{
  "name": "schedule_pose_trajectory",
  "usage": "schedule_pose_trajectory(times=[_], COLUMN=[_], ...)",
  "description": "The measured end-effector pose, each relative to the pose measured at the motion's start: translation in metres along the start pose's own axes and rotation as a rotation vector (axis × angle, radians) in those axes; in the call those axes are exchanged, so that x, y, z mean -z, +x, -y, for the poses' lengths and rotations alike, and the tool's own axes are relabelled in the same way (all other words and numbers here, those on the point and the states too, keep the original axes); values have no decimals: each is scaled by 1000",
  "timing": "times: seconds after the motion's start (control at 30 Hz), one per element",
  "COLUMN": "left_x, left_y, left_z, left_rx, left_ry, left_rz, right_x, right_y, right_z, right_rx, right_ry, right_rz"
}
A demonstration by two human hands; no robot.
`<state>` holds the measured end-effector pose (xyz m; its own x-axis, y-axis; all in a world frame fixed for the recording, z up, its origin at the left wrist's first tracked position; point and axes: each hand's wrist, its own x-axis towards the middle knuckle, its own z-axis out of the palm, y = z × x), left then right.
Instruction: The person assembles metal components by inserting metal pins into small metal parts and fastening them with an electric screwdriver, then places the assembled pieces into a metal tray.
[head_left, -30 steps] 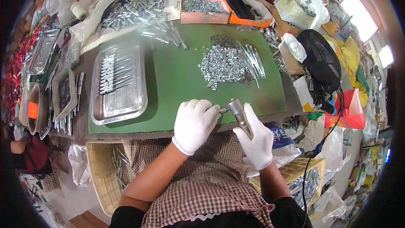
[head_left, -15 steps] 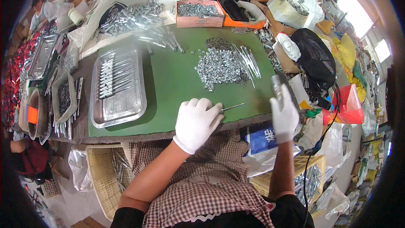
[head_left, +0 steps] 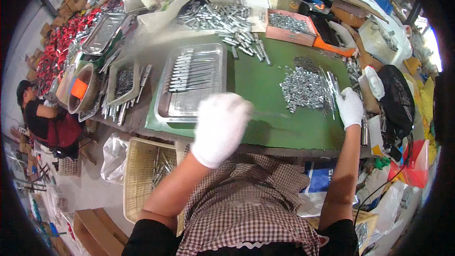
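Observation:
My left hand (head_left: 222,128), white-gloved and blurred by motion, is closed above the front of the table near the tray's lower right corner. A thin metal rod (head_left: 270,114), smeared, sticks out of it to the right. My right hand (head_left: 350,106), also gloved, is at the right of the table, its fingertips pinched on one of the slim metal rods (head_left: 330,92) lying there. Left of those rods spreads a pile of small silver metal sleeves (head_left: 303,87). A metal tray (head_left: 162,106) holds a neat row of rods with thicker silver ends (head_left: 181,73).
Beside my right wrist lies a metal cylinder (head_left: 365,132). Loose silver tubes (head_left: 246,42) spill from a white sack at the back. A pink box (head_left: 289,33) of small parts stands behind. Bins of parts (head_left: 124,83) crowd the left; a black mesh bag (head_left: 395,97) sits right.
My view has turned left. My left hand has lifted toward the tray with the rod. My right hand has let go of the metal cylinder and moved to the rods.

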<state>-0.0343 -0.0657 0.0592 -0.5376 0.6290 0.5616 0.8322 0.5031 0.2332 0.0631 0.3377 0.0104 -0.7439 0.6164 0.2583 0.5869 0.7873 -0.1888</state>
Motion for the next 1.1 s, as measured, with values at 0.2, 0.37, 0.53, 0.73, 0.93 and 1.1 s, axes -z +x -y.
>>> schedule_pose_trajectory(times=[0.2,0.37,0.53,0.73,0.93,1.1], left_x=[48,34,36,-6,-117,-159], left_y=[-33,-27,-13,57,138,171], left_z=[130,163,156,95,79,81], left_rx=[123,55,148,-123,2,594], left_ry=[288,338,412,263,117,276], left_rz=[90,227,326,273,92,284], right_x=[-16,-6,19,3,-2,0], right_y=[-1,-18,-73,-125,-125,-130], right_z=[7,8,43,52,63,65], right_rx=[30,42,76,131,176,182], right_ry=[-89,-23,409,500,472,406], right_rz=[-68,-175,-237,-221,-288,-278])
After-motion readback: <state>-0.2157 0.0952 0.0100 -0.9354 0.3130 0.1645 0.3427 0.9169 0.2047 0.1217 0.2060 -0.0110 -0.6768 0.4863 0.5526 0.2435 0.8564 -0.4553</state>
